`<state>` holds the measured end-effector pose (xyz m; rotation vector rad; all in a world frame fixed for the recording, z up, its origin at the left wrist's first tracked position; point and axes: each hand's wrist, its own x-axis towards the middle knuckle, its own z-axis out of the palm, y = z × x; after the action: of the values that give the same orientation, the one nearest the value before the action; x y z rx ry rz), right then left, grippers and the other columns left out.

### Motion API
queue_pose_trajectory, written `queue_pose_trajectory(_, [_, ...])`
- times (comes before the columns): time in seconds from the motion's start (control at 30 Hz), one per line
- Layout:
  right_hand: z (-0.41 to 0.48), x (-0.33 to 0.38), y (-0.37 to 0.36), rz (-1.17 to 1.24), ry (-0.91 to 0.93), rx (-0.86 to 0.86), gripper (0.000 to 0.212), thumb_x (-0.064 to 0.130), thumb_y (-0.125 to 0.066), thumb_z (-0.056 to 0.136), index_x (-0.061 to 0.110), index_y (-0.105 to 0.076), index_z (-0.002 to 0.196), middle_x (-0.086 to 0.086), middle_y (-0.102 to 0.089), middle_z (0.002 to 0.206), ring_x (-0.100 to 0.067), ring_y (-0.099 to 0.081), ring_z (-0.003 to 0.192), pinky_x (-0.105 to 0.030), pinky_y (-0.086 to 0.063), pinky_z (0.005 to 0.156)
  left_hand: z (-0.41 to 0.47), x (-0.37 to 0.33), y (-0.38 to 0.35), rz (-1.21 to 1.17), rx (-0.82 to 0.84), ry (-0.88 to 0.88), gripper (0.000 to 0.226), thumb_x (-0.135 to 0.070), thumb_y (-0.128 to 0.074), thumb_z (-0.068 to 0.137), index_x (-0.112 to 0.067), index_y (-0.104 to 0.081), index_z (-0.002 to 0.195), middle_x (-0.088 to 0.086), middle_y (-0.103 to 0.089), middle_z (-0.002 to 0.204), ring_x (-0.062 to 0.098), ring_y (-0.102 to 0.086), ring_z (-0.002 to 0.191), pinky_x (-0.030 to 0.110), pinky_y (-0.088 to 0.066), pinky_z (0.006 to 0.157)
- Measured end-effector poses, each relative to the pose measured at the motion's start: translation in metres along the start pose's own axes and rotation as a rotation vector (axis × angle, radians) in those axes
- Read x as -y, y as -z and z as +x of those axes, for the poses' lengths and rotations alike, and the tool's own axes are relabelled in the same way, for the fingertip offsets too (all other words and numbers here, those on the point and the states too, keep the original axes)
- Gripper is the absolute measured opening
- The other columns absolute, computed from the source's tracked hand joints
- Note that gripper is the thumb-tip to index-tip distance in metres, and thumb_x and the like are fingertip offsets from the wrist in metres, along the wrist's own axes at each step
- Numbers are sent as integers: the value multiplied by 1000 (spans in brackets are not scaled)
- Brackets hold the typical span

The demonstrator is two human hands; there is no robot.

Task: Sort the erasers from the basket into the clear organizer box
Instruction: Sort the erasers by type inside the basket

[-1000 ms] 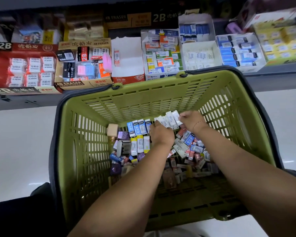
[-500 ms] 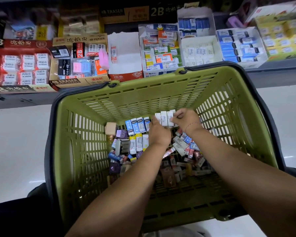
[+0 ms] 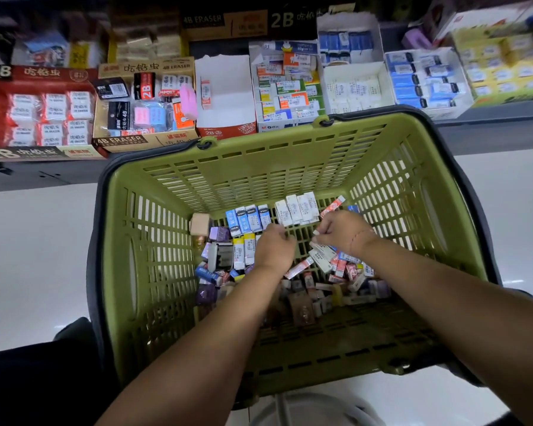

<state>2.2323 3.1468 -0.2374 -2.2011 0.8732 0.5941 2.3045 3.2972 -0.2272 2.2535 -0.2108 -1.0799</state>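
A green slatted basket (image 3: pixel 290 155) holds a jumble of small wrapped erasers (image 3: pixel 314 290) on its floor. A row of white erasers (image 3: pixel 299 209) stands against the far wall, beside a row of blue-and-white erasers (image 3: pixel 248 219). My left hand (image 3: pixel 274 249) hovers just in front of these rows with its fingers bent downward and nothing seen in them. My right hand (image 3: pixel 342 230) is loosely curled over the right of the pile, apart from the white row, and holds nothing I can see. A red-and-white eraser (image 3: pixel 333 207) leans behind it.
Behind the basket a shelf carries open display boxes of erasers: a red 2B box (image 3: pixel 40 112), a 4B box (image 3: pixel 145 103), a nearly empty white box (image 3: pixel 225 93), a mixed box (image 3: pixel 286 87) and a pale box of blue erasers (image 3: pixel 428 81). White floor lies on both sides.
Both hands have let go of the row of white erasers, which now stands against the basket's far wall. They have drawn back toward me.
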Motion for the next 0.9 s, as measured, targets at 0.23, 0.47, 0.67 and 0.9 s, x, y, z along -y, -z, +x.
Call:
queue_pose_trajectory(0.23, [-20,12,-17,-526,22,99,51,48,-67,82,15,-51,117,-3,-61,111,-23,-59,101,-28,-42,69,-8,18,-16,349,239,-87,20,-29,-62,92,-10,-65,99,11,-65,97,24,-60,87,27,-40,70])
queue_pose_trajectory(0.47, [-20,32,-22,-632,-78,196,40,37,-71,82,13,-58,111,-2,-63,102,-21,-60,95,-27,-41,67,-8,15,-20,449,229,-121,29,-32,-60,93,-5,-65,104,14,-67,101,30,-62,95,37,-51,80])
queue_pose_trajectory(0.67, [-20,32,-30,-687,-93,208,29,19,-58,92,10,-59,119,-3,-64,114,-21,-59,106,-28,-43,75,-9,1,-7,107,-201,-160,15,-17,-48,97,-7,-58,102,12,-64,100,27,-62,85,33,-48,68])
queue_pose_trajectory(0.9, [2,30,32,240,-275,100,64,34,-76,78,2,-52,128,-13,-64,115,-20,-61,91,-27,-44,87,11,-15,5,-27,-195,-106,39,-19,-45,99,-1,-49,133,17,-54,132,31,-57,112,33,-45,89])
